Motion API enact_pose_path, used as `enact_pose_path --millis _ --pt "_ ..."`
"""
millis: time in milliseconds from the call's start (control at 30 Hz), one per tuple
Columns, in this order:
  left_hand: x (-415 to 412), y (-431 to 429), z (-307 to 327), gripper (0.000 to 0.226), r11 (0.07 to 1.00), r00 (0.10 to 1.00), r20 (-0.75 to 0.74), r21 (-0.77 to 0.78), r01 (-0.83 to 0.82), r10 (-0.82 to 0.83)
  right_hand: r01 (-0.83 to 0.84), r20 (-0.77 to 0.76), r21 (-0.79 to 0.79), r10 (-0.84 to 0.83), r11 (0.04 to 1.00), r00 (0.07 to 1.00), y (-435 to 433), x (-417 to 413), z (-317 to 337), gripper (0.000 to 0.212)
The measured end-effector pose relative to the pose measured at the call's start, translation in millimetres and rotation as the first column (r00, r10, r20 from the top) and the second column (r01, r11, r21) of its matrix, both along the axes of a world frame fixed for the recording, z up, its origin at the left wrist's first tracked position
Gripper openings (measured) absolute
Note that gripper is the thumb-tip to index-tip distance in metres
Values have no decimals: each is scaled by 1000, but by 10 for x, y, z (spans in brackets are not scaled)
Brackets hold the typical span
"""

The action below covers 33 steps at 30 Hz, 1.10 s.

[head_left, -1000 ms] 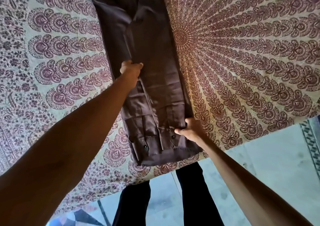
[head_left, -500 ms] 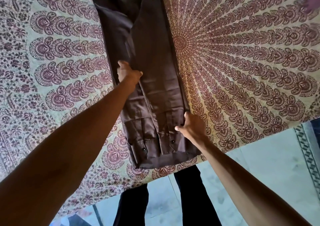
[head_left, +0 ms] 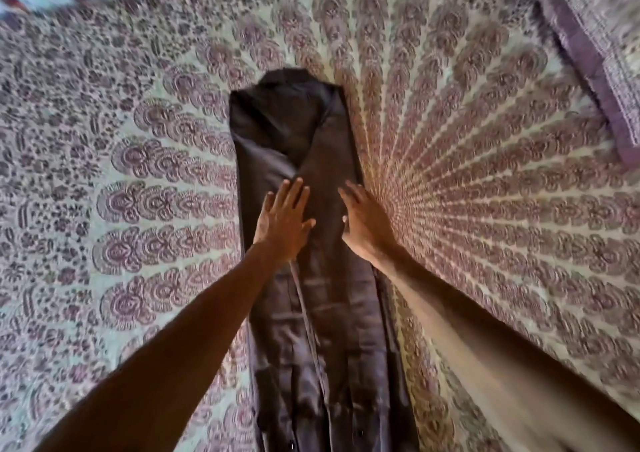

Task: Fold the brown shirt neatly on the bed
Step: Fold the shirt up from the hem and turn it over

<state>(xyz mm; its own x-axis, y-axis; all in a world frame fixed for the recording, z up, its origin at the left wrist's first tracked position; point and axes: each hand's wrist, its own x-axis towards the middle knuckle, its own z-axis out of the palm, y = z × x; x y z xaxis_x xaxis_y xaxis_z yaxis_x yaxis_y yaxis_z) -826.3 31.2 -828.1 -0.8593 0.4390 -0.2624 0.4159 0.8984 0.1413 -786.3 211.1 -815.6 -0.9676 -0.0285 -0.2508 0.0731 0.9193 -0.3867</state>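
Both left hand (head_left: 282,221) and right hand (head_left: 367,225) flat on brown shirt (head_left: 294,133).

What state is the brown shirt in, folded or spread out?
Partly folded: the brown shirt lies on the bed as a long narrow strip, sides turned in, not yet folded end to end.

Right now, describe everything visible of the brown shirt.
The brown shirt is dark, smooth-looking cloth with a slight sheen. It is folded lengthwise into a long narrow strip and lies flat on the patterned bedspread, with its collar end farthest away and its near end running out of the frame. A folded edge runs down its middle. The left hand rests flat on it; the right hand lies flat along its right edge, partly on the bedspread.
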Motion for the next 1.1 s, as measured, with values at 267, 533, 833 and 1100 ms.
enact_pose_path --millis 267,533,833,1100 --pt "-332 -25 -264 64 992 994 -99 120 -41 53 -145 3 166 147 975 989 87 -1216 -306 62" --pt "-889 -212 -495 70 992 994 -53 95 -89 94 -110 83 247 93 963 992 76 -1653 -590 70" --pt "-1514 -478 -600 84 969 973 -44 119 -218 225 12 60 202 -25 979 998 -19 -1936 -615 70" --pt "-1794 -409 -634 92 973 980 8 119 -197 197 87 99 175 -105 981 989 -95 -1982 -712 72"
